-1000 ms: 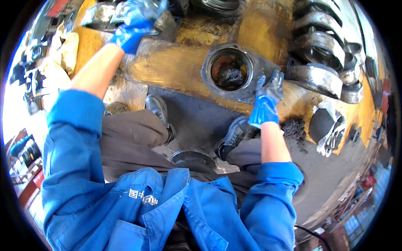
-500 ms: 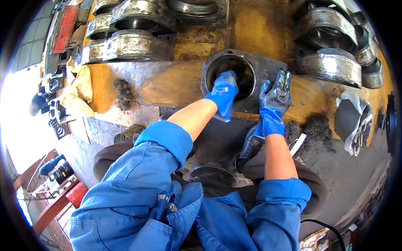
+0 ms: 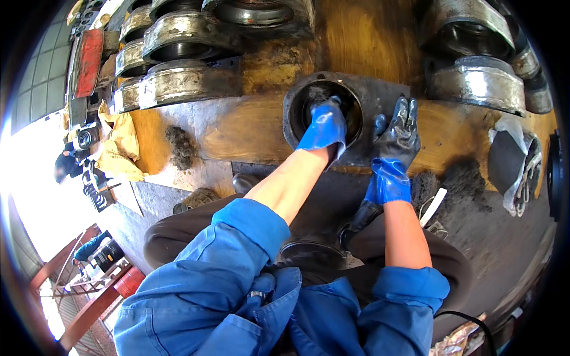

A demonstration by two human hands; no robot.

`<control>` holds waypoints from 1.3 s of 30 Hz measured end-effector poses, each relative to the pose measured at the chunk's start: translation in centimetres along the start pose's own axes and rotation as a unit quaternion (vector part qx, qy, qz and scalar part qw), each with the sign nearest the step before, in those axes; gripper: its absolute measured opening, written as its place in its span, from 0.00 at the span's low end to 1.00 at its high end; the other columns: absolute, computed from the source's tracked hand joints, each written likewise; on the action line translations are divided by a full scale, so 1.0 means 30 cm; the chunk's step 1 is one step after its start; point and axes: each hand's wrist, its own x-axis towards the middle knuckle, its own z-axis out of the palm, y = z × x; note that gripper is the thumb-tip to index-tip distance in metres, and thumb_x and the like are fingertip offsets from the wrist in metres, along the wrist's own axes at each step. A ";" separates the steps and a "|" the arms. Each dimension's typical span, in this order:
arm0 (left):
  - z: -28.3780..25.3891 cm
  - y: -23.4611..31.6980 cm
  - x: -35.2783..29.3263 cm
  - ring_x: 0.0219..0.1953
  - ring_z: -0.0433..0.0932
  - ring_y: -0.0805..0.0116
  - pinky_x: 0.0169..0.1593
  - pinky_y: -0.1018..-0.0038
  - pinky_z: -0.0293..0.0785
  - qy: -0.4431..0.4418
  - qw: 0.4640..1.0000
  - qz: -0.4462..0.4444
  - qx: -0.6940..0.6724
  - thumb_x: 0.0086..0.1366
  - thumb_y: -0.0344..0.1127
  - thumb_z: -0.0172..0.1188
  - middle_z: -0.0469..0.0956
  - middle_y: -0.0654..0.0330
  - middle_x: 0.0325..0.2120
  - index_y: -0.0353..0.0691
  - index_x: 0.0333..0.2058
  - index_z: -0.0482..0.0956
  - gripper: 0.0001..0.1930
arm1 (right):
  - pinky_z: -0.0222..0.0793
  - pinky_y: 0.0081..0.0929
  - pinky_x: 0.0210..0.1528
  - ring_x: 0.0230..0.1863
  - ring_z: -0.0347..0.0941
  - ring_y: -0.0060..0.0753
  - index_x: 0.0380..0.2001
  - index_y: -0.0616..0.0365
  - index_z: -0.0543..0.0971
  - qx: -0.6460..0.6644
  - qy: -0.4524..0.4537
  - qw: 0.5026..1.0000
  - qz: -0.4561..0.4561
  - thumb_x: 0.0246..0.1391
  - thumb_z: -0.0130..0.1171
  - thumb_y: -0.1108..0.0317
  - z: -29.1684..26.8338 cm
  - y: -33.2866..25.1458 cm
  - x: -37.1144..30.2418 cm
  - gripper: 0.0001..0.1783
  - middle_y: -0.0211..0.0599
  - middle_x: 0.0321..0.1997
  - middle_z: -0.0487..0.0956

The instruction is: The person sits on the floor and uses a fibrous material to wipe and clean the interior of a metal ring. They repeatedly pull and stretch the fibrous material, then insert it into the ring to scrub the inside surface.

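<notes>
A dark metal block with a round bore [image 3: 380, 89] lies on the wooden board in front of me. My left hand [image 3: 325, 121], in a blue glove, reaches down into the bore. Its fingers look closed; the dark inside hides what they hold, if anything. Against the block's right end rests my right hand [image 3: 398, 139], its glove blue at the cuff and blackened over the fingers. The fingers are stretched out, with the thumb apart from them, and nothing is in the palm.
Metal rings [image 3: 178, 80] are stacked at the far left, and more rings [image 3: 475, 83] at the far right. The wooden board [image 3: 237, 133] carries dark fuzzy debris [image 3: 180, 147]. A yellow cloth [image 3: 119, 145] lies left; a plastic bag [image 3: 515, 166] with dark contents lies right.
My left hand has shifted within the bore, its forearm now further right. My right hand stays on the block's right end. The whole view has tilted slightly.
</notes>
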 end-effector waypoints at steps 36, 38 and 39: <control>0.027 -0.054 -0.049 0.49 0.80 0.47 0.51 0.61 0.78 -0.140 0.974 -0.020 -0.174 0.58 0.38 0.62 0.81 0.48 0.46 0.38 0.42 0.84 0.15 | 0.72 0.47 0.52 0.59 0.72 0.49 0.60 0.55 0.71 -0.006 0.013 1.000 0.016 0.55 0.57 0.56 0.000 0.018 -0.010 0.30 0.49 0.64 0.70; 0.175 -0.213 0.012 0.47 0.80 0.45 0.48 0.63 0.79 -0.124 0.950 -0.125 -0.258 0.57 0.38 0.61 0.81 0.46 0.42 0.38 0.39 0.85 0.14 | 0.72 0.47 0.52 0.58 0.73 0.49 0.60 0.54 0.71 0.037 0.016 0.999 0.008 0.55 0.57 0.56 0.012 -0.118 0.035 0.30 0.48 0.64 0.70; -0.014 -0.022 -0.081 0.48 0.80 0.48 0.50 0.66 0.77 -0.084 0.966 0.221 -0.106 0.59 0.35 0.58 0.81 0.48 0.44 0.42 0.43 0.84 0.15 | 0.72 0.47 0.54 0.59 0.72 0.48 0.60 0.53 0.72 -0.034 -0.002 0.999 0.040 0.54 0.58 0.55 0.011 0.081 -0.032 0.31 0.46 0.64 0.70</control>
